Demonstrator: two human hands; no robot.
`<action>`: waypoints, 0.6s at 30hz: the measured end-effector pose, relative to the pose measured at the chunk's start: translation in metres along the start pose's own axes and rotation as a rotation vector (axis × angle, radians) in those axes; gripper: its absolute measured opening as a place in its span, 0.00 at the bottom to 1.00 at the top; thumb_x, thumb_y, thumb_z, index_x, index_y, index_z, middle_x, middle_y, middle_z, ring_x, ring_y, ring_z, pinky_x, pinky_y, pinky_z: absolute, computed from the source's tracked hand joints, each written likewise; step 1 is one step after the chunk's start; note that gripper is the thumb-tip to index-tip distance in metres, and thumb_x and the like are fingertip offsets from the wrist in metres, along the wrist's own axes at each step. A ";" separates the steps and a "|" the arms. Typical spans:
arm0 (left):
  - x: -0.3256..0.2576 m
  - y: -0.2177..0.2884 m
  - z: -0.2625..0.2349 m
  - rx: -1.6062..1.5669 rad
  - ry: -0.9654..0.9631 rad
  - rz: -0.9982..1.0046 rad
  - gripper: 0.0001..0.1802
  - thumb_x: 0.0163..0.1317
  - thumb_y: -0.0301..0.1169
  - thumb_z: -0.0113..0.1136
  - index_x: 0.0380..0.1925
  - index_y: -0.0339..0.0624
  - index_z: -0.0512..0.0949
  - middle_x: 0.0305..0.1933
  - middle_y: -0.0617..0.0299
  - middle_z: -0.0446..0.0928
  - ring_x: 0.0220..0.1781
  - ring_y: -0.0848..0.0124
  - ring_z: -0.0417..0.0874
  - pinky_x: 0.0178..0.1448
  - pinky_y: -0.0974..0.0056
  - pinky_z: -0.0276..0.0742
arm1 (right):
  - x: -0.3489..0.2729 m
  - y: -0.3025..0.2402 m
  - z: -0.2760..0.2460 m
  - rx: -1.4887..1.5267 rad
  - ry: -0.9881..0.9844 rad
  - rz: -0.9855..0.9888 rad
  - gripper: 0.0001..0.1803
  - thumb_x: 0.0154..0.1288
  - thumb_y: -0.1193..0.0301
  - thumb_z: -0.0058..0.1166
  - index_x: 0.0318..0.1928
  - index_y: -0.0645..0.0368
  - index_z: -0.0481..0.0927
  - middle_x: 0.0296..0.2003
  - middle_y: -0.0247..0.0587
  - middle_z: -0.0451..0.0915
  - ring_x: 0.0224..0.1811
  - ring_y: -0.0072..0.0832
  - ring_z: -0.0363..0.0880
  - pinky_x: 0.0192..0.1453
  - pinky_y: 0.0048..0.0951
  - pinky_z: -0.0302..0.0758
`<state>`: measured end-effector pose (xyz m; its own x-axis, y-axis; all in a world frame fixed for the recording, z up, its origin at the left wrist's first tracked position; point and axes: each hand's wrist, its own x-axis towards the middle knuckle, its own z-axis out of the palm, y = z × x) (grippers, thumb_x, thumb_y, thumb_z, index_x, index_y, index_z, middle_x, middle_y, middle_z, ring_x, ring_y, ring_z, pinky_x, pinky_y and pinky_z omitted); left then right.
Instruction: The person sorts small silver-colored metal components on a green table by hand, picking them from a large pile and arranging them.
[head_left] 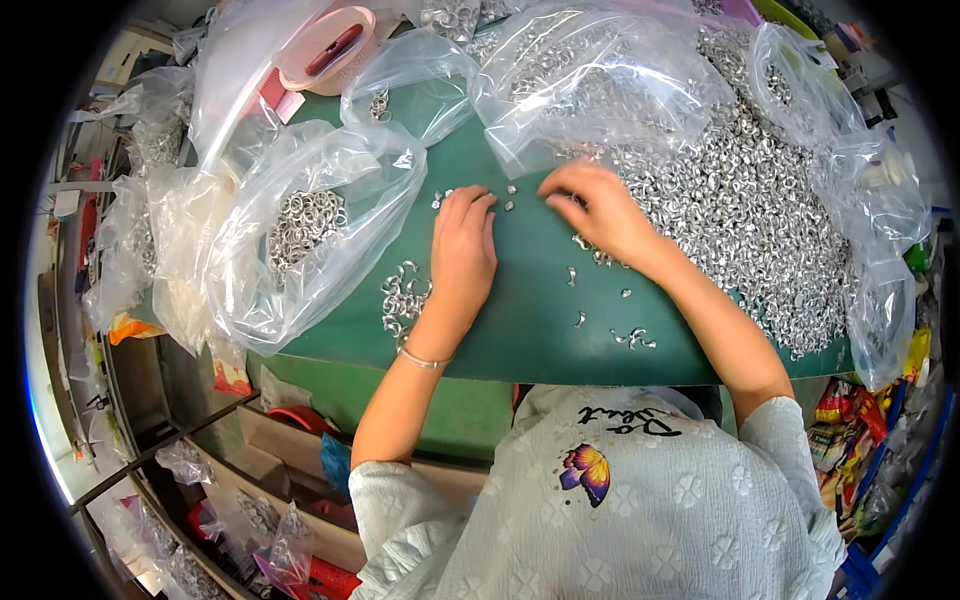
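Note:
My left hand (464, 232) rests palm down on the green tabletop, its fingers lightly bent over a few small silver metal pieces (437, 202); the undersides of its fingertips are hidden. Two more small metal pieces (510, 198) lie between my hands. My right hand (598, 208) hovers at the left edge of a large heap of silver metal clasps (740, 200), thumb and forefinger apart, with nothing visible between them. By my left wrist is a small pile of curved clasps (403, 300). Several loose clasps (633, 338) are scattered below my right hand.
A clear plastic bag (370, 190) with silver rings (305, 225) lies open at the left. Another clear bag (600, 75) covers metal parts at the back. A pink basket (350, 75) stands at the far left. Below the table's front edge is a drawer (270, 470).

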<state>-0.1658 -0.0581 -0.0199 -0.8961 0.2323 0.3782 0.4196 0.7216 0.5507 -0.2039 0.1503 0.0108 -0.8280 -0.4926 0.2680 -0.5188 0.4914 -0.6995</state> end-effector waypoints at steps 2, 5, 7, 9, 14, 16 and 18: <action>0.004 0.022 -0.003 0.014 0.087 0.032 0.17 0.57 0.23 0.62 0.48 0.38 0.76 0.54 0.54 0.75 0.58 0.53 0.73 0.62 0.53 0.66 | -0.002 0.012 -0.003 -0.132 0.168 0.068 0.12 0.54 0.76 0.61 0.41 0.61 0.81 0.36 0.44 0.81 0.48 0.46 0.76 0.54 0.43 0.71; 0.018 0.022 0.009 0.142 0.055 0.103 0.15 0.56 0.24 0.63 0.45 0.39 0.77 0.52 0.54 0.75 0.55 0.54 0.74 0.61 0.53 0.66 | -0.001 0.007 0.001 -0.322 0.063 -0.013 0.13 0.55 0.75 0.61 0.43 0.60 0.82 0.40 0.43 0.82 0.50 0.41 0.76 0.55 0.42 0.69; 0.022 0.008 0.013 0.114 0.047 0.084 0.12 0.56 0.23 0.62 0.42 0.37 0.77 0.50 0.54 0.74 0.53 0.54 0.74 0.60 0.52 0.66 | 0.002 0.003 -0.006 -0.435 -0.022 0.005 0.12 0.56 0.74 0.61 0.42 0.58 0.82 0.43 0.41 0.81 0.52 0.38 0.75 0.55 0.40 0.67; 0.017 -0.006 0.010 0.178 0.102 0.056 0.11 0.55 0.22 0.62 0.40 0.36 0.77 0.50 0.53 0.74 0.52 0.54 0.74 0.58 0.52 0.67 | -0.002 0.012 -0.018 -0.472 0.065 0.052 0.11 0.57 0.74 0.60 0.41 0.58 0.82 0.41 0.41 0.81 0.51 0.38 0.75 0.55 0.40 0.66; 0.013 0.017 0.003 0.252 0.160 0.038 0.15 0.54 0.20 0.61 0.44 0.36 0.75 0.50 0.50 0.73 0.52 0.52 0.74 0.55 0.53 0.68 | -0.018 0.003 -0.025 -0.421 0.103 -0.029 0.13 0.59 0.69 0.60 0.44 0.58 0.80 0.44 0.39 0.79 0.52 0.37 0.74 0.55 0.40 0.66; 0.009 0.037 0.011 0.059 0.062 0.070 0.17 0.55 0.22 0.62 0.47 0.37 0.75 0.50 0.53 0.73 0.52 0.55 0.74 0.54 0.55 0.67 | -0.020 0.000 -0.018 -0.515 0.036 -0.044 0.13 0.58 0.68 0.62 0.43 0.57 0.79 0.45 0.37 0.78 0.52 0.36 0.73 0.56 0.40 0.66; 0.007 0.052 0.010 -0.041 -0.088 0.020 0.17 0.55 0.23 0.63 0.47 0.39 0.77 0.50 0.56 0.73 0.51 0.58 0.74 0.53 0.57 0.67 | -0.027 0.012 -0.019 -0.542 0.043 -0.051 0.11 0.58 0.68 0.61 0.41 0.56 0.79 0.44 0.36 0.78 0.52 0.36 0.73 0.56 0.40 0.66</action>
<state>-0.1516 -0.0125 0.0042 -0.8958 0.3040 0.3241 0.4417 0.6896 0.5740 -0.1921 0.1831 0.0073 -0.8011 -0.5010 0.3274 -0.5842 0.7733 -0.2463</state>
